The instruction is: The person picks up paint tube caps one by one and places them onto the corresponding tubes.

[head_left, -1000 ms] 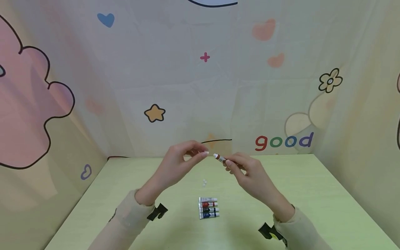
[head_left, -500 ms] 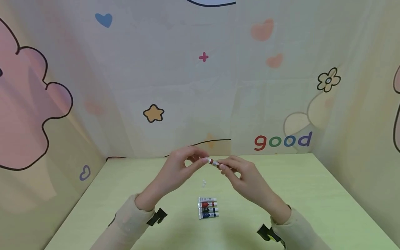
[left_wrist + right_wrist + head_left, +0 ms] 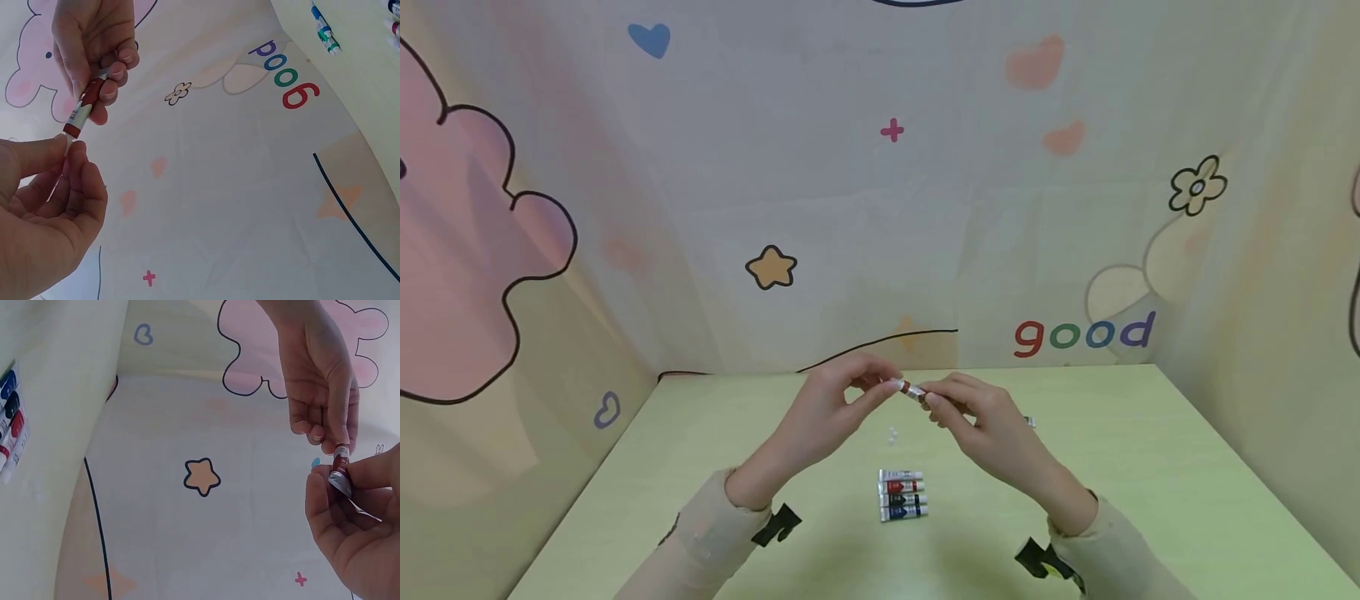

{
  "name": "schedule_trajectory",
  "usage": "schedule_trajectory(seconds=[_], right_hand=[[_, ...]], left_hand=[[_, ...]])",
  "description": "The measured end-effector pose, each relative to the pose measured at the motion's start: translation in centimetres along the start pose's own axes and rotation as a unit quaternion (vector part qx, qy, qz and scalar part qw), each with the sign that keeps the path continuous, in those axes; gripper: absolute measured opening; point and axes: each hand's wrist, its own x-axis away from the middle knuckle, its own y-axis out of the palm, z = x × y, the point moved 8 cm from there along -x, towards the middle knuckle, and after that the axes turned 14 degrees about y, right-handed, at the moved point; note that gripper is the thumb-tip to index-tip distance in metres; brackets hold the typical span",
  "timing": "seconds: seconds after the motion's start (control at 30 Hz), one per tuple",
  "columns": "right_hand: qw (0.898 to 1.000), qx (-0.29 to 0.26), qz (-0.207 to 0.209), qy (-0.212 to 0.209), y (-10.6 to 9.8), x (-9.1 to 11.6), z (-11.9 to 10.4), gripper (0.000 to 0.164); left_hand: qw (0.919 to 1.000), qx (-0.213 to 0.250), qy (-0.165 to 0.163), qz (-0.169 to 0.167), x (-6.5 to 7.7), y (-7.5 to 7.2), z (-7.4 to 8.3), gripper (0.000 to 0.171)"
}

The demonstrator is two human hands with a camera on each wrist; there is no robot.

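Above the table my right hand [image 3: 988,421] grips a small dark-red and silver paint tube [image 3: 916,392] by its body, its neck pointing toward the left. My left hand [image 3: 835,404] pinches the white cap [image 3: 69,142] at the tube's neck between thumb and fingertips. In the right wrist view the silver crimped end [image 3: 339,485] sits between the right thumb and fingers. Below the hands, a row of silver paint tubes [image 3: 902,495] lies side by side on the table, with red, black and blue labels among them.
Small white pieces [image 3: 892,436] lie on the pale green table [image 3: 700,467], behind the row of tubes. Past the right hand shows the end of another tube [image 3: 1030,422]; in the left wrist view, blue and green tubes [image 3: 325,28] lie there. A printed cloth [image 3: 850,167] hangs behind.
The hands have come together: the tube has moved left and slightly down, and its neck now meets the cap in the left fingertips. Both hands stay almost still over the last half second.
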Motion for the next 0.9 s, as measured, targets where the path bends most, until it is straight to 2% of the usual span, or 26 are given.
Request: schedule_trajectory(seconds=[0.17, 0.27, 0.37, 0.5, 0.63, 0.77, 0.9], right_hand=[[0.997, -0.057, -0.041, 0.042, 0.2, -0.1, 0.5, 0.016], [0.995, -0.069, -0.048, 0.053, 0.2, -0.2, 0.5, 0.016], [0.995, -0.067, -0.046, 0.058, 0.3, -0.2, 0.6, 0.016], [0.998, -0.040, -0.026, 0.041, 0.1, -0.1, 0.8, 0.017], [0.999, 0.036, 0.026, -0.022, -0.2, 0.2, 0.2, 0.017], [0.989, 0.093, 0.067, -0.089, -0.2, 0.5, -0.6, 0.019], [0.986, 0.108, 0.073, -0.101, 0.1, 0.6, -0.6, 0.020]], left_hand=[[0.9984, -0.019, 0.053, 0.002, -0.1, 0.0, 0.8, 0.011], [0.9951, -0.042, 0.089, 0.004, -0.2, -0.1, 1.3, 0.012], [0.9935, -0.050, 0.103, 0.002, -0.2, 0.0, 1.4, 0.013], [0.9957, -0.031, 0.086, -0.012, -0.1, 0.1, 1.0, 0.020], [0.9985, -0.016, 0.047, -0.022, 0.2, 0.2, 0.2, 0.031], [0.9996, -0.011, -0.001, -0.024, 0.5, 0.2, -0.8, 0.019], [0.9986, -0.006, -0.031, -0.041, 0.6, 0.5, -1.4, 0.013]])
